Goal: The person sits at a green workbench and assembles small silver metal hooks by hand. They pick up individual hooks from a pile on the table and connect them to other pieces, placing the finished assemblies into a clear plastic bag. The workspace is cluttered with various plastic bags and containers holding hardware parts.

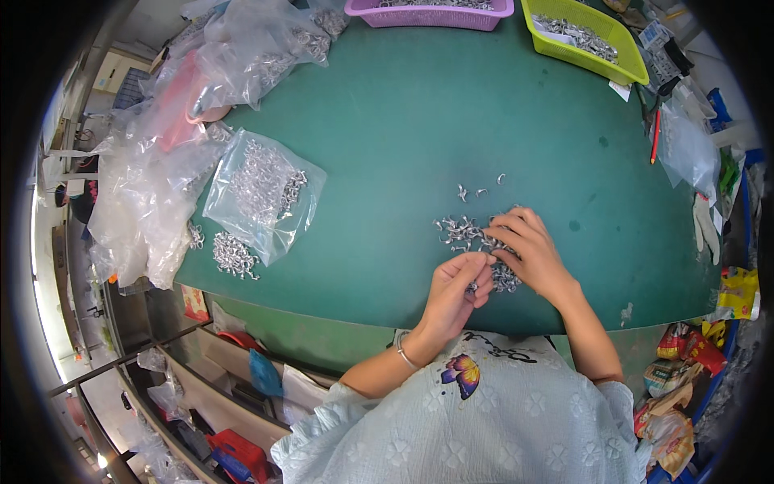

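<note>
The left hand's thumb and forefinger are closed together at the tips; from here I can't tell whether a piece is pinched between them. Its other fingers curl inward, with some silver showing just beside them. The right hand is bent over the heap, fingers spread a little and touching the pieces, though I can't tell if it grips any.

Under and around both hands lies the heap of small silver metal pieces, near the table's front edge, trailing off to the left. Three stray pieces lie apart, just beyond it. All of this rests on a green table.

Well to the left, a clear bag of similar pieces lies flat, with a small pile near its lower edge and a smaller cluster beside that. Crumpled plastic bags crowd the table's left side. At the far edge stand a purple basket and a yellow-green basket, both holding metal pieces. A red pencil lies at the right edge.
</note>
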{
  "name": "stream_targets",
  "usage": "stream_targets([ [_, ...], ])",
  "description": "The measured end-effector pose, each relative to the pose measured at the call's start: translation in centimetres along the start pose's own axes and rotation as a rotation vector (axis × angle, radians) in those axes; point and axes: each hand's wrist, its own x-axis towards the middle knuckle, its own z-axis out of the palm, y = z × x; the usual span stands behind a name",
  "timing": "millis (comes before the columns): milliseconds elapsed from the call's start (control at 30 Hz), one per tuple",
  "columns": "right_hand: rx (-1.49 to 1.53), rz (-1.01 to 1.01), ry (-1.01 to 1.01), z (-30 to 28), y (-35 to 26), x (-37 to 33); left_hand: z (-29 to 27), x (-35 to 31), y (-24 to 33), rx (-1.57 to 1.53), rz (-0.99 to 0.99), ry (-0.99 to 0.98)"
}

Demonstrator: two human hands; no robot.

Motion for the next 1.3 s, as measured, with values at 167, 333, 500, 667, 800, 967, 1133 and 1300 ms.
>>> stream_targets([
  [167,0.186,0.102,-0.047,-2.3,-0.2,-1.0,-0.3,0.1,0.1,-0.029,-0.025,0.024],
  [333,-0.026,0.11,0.246,-1.6,2.1,2.8,-0.6,0.2,0.2,0.161,-0.073,-0.007],
  [500,-0.245,0.022,0.3,-0.4,3.4,5.8,0.3,0.2,0.2,0.231,-0.083,0.081],
  [667,-0.072,0.08,0.262,-0.6,3.3,4.7,-0.6,0.6,0.4,0.217,-0.042,0.032],
  [800,0.715,0.49,0.155,-1.2,-0.1,2.0,-0.3,0.6,0.7,0.252,0.12,0.058],
  [967,0.924,0.539,0.112,-2.2,-4.0,-0.2,1.2,0.3,1.4,0.459,0.287,0.024],
  [1133,1.04,0.548,0.129,-2.4,-5.4,-1.6,1.8,-0.4,1.7,0.546,0.301,-0.025],
  [1300,1.091,0.468,0.147,-3.0,-6.6,-2.4,1.9,-1.3,1.5,0.541,0.365,-0.041],
])
